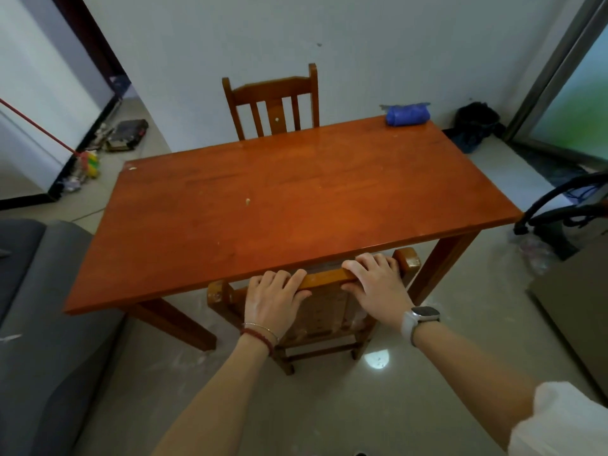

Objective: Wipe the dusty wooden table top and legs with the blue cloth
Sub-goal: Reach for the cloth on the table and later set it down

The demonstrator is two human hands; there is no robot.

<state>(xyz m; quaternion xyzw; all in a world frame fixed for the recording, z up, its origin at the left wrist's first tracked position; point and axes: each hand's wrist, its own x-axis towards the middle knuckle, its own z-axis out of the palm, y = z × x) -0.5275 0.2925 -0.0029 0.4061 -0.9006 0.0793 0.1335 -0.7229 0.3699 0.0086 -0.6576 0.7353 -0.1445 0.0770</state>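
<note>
Both my left hand (274,292) and right hand (375,279) grip the near chair (324,278); blue cloth (408,115) lies far across the table (279,205), toward my right, nearer that hand.

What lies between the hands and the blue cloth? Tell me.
In the head view, bare wooden table top with one small pale crumb, between the hands on the near chair and the blue cloth.

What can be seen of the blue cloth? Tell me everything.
The blue cloth is a crumpled, bunched-up bundle, deep blue with a slightly shiny, wrinkled look. It lies on the far right corner of the wooden table, close to the wall. Neither hand touches it, and nothing lies on it or against it.
</note>
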